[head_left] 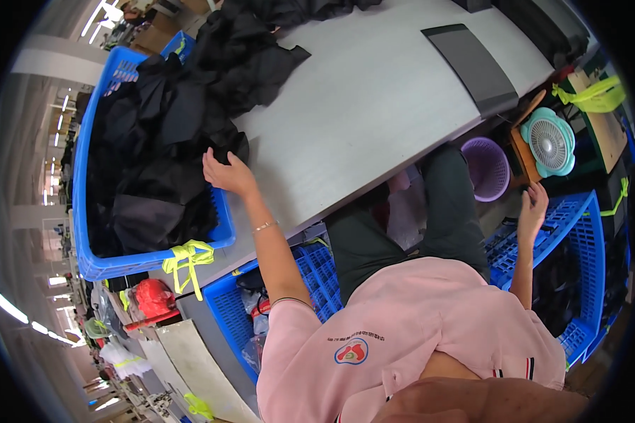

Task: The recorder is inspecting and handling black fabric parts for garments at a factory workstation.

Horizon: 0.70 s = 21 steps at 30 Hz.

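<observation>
Could snag black cloth (159, 116) on blue basket (134, 264) if tugging w/ L hand (233, 175), w/ fingers part-open (prob. empty), R hand (535, 206) loosely curled, ditto.

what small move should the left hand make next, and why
Probably close the left hand on the crumpled black fabric piled in the blue plastic basket: its thumb and fingers look parted at the pile's edge, with nothing visibly gripped, while the right hand is off near the turquoise fan.
</observation>
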Each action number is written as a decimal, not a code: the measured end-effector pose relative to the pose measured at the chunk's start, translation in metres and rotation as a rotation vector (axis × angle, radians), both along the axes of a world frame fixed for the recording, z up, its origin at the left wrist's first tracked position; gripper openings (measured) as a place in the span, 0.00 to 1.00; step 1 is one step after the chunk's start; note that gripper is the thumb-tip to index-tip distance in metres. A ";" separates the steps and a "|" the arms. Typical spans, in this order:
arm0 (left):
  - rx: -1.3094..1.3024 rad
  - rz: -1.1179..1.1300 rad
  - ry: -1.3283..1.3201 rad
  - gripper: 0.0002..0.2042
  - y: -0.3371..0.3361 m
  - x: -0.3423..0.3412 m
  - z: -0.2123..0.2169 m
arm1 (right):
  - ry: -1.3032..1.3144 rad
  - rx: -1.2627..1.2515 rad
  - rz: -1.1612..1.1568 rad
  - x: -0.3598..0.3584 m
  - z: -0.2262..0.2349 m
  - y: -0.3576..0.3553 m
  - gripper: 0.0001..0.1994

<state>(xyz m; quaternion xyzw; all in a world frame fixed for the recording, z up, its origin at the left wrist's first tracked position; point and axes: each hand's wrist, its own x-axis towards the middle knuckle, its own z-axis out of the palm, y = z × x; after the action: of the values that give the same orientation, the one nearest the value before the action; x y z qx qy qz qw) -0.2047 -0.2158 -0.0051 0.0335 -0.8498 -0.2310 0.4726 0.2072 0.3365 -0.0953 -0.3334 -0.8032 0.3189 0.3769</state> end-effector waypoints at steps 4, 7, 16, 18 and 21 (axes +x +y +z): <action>-0.027 0.149 -0.464 0.11 -0.020 -0.006 -0.022 | -0.019 0.009 0.283 -0.085 0.064 -0.090 0.12; 0.091 -0.172 -0.373 0.09 0.007 0.020 -0.029 | -0.014 0.010 0.525 -0.126 0.089 -0.150 0.08; 0.387 -0.892 -0.405 0.08 0.167 0.152 0.011 | 0.188 0.574 0.954 -0.211 0.094 -0.249 0.10; 0.401 -0.961 -0.420 0.09 0.181 0.164 0.020 | 0.006 0.587 0.915 -0.215 0.084 -0.242 0.07; 0.389 -1.069 -0.406 0.13 0.196 0.170 0.026 | -0.227 0.709 0.847 -0.218 0.071 -0.223 0.05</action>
<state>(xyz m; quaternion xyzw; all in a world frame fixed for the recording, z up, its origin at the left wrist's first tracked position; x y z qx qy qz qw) -0.0343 -0.0195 0.0207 -0.2688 -0.7644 -0.5766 0.1045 -0.0103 0.1133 -0.0242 0.1328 -0.9604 0.1153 0.2161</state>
